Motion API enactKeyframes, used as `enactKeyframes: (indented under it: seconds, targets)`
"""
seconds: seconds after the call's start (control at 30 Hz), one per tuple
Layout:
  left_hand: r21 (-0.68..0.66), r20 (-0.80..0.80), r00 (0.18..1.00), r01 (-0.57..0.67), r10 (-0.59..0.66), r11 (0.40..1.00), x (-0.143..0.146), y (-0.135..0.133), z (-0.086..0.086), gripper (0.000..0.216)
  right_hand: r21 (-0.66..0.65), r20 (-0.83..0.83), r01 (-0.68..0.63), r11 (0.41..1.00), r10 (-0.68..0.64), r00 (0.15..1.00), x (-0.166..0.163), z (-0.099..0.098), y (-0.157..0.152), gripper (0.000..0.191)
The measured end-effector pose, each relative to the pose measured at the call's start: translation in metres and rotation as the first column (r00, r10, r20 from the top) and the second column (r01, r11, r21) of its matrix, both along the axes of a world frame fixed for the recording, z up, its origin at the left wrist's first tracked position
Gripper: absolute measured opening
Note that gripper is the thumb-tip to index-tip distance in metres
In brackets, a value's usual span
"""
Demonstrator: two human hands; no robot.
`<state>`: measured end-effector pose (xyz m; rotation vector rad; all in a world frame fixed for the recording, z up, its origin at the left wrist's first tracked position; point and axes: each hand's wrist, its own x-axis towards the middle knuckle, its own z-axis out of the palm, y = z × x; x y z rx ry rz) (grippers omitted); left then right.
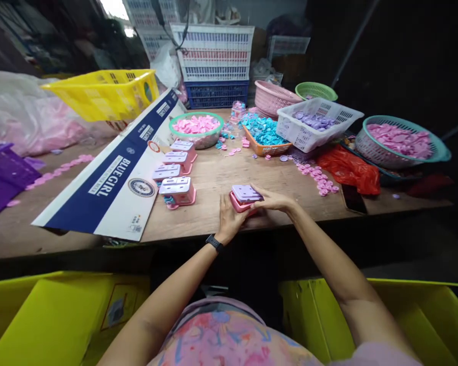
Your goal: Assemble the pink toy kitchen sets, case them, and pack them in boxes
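A small pink plastic box with a lilac slotted lid sits near the table's front edge. The lid lies slightly tilted over the box. My left hand is wrapped round the box's left and front sides. From the right, my right hand grips the edge of the lid, its thumb low at the front. To the left stands a row of several similar pink boxes, the nearest one with a pale lilac lid and a blue piece at its front.
A blue-and-white cardboard sheet leans at left, beside a yellow basket. Behind are a round basket of pink pieces and an orange tray of blue pieces. A white basket, pink discs and a phone lie right.
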<state>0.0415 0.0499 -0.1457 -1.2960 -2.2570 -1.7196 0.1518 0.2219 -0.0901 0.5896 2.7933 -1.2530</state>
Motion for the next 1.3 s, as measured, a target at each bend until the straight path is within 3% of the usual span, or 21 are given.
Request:
enactKeyframes:
  seconds: [0.07,0.2,0.3,0.43,0.57,0.77,0.9,0.97,1.07,1.17,1.23,1.3]
  targets:
    - [0.005,0.055,0.998,-0.012,0.011,1.000,-0.006,-0.006,-0.011,0.081,0.013,0.047,0.051,0.999,-0.052,0.998,-0.017,0.000,-0.017,0.099]
    - [0.010,0.187,0.982,0.037,-0.038,0.999,-0.010,-0.014,-0.027,0.103,0.268,0.070,0.160,0.950,-0.185,0.980,-0.034,0.007,-0.054,0.093]
    - [-0.003,0.281,0.954,0.114,-0.108,0.994,-0.013,-0.017,-0.031,0.123,0.401,0.110,0.154,0.903,-0.214,0.970,-0.035,0.014,-0.075,0.085]
    - [0.039,0.287,0.941,0.173,-0.177,0.984,-0.015,-0.018,-0.033,0.122,0.511,0.213,0.114,0.852,-0.253,0.944,-0.031,0.015,-0.089,0.081]
    - [0.054,0.266,0.947,0.172,-0.180,0.984,-0.016,-0.018,-0.033,0.115,0.569,0.123,0.142,0.810,-0.254,0.959,-0.026,0.002,-0.095,0.076]
    - [0.065,0.213,0.918,0.329,-0.335,0.942,-0.027,-0.034,-0.024,0.113,0.472,-0.022,0.106,0.875,-0.109,0.994,-0.023,-0.011,-0.075,0.082]
    - [0.046,0.104,0.959,0.258,-0.262,0.965,-0.018,-0.048,-0.023,0.090,0.498,-0.131,0.127,0.858,-0.070,0.989,-0.019,-0.002,-0.039,0.100]
    - [0.068,0.087,0.965,0.240,-0.246,0.968,-0.008,-0.052,-0.024,0.082,0.462,-0.204,0.164,0.872,-0.076,0.976,-0.014,0.002,-0.023,0.091]
    - [0.073,0.011,0.951,0.308,-0.309,0.949,0.000,-0.051,-0.020,0.065,0.301,-0.295,0.168,0.939,-0.076,0.952,-0.006,-0.003,-0.013,0.068]
    - [0.027,-0.089,0.955,0.287,-0.283,0.958,-0.014,-0.038,-0.006,0.042,0.222,-0.370,0.260,0.940,-0.165,0.914,0.003,-0.016,-0.021,0.059]
    - [-0.040,-0.168,0.946,0.276,-0.279,0.960,-0.033,-0.025,0.008,0.044,0.189,-0.386,0.304,0.934,-0.214,0.897,0.013,-0.021,-0.030,0.058]
    - [-0.169,-0.274,0.885,0.341,-0.377,0.925,-0.050,-0.010,0.020,0.060,0.146,-0.388,0.314,0.938,-0.237,0.890,0.029,-0.018,-0.039,0.057]
